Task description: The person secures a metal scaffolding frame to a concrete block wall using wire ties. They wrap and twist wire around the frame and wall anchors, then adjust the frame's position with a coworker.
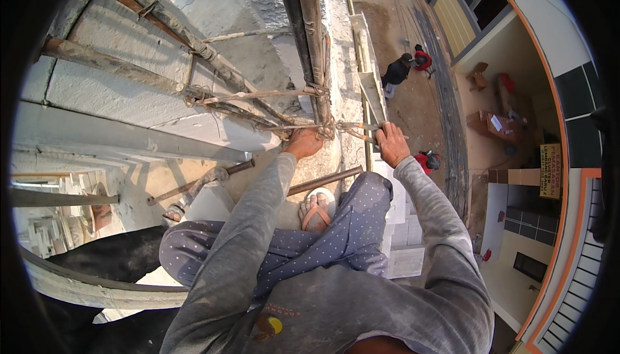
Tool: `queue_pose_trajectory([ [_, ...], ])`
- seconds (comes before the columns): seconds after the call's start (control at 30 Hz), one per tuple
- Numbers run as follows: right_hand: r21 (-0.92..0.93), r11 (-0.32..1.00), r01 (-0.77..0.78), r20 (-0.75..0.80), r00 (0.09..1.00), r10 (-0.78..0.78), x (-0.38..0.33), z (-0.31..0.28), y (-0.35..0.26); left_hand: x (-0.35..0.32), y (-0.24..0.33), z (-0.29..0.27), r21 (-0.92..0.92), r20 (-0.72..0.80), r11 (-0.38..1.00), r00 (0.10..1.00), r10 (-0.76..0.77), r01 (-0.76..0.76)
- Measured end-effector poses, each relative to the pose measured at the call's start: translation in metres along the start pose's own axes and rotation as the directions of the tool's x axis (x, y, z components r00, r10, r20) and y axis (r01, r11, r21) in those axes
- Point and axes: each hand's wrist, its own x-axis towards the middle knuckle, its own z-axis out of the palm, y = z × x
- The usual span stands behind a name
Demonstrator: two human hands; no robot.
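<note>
My right hand point(392, 144) is closed around the handles of pincers point(355, 125), whose jaws point left to the foot of a bundle of rusty bars point(309, 28). At that joint, bound with wire point(316, 89), several thinner bars point(232, 103) come in from the left. My left hand point(303, 144) is closed just left of the joint, beneath a thin bar; its fingertips and what they hold are hidden. Whether the jaws bite on the wire is too small to tell.
By my sandalled foot point(317, 211) lies a brown rod point(325, 181). A white block wall point(103, 92) and sloping poles point(110, 63) stand left. Another person's dark-trousered leg point(110, 251) is lower left. Beyond the ledge's right edge, people point(397, 71) are on the ground far below.
</note>
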Motion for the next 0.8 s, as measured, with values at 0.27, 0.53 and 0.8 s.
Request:
queue_pose_trajectory([
  [0.27,0.479,0.738,-0.476,0.721,0.692,-0.022,0.032,-0.043,0.000,-0.060,0.022,0.054,-0.066,-0.722,0.969,0.682,0.118,-0.238],
  [0.53,0.584,0.283,-0.761,0.761,0.635,0.136,-0.008,-0.018,-0.064,-0.060,0.065,0.061,0.302,-0.638,0.747,0.456,0.621,-0.593],
  [0.8,0.070,0.961,-0.267,0.673,0.724,0.152,0.033,-0.085,-0.023,0.006,0.115,0.042,0.271,-0.278,0.788,0.739,0.613,-0.552],
])
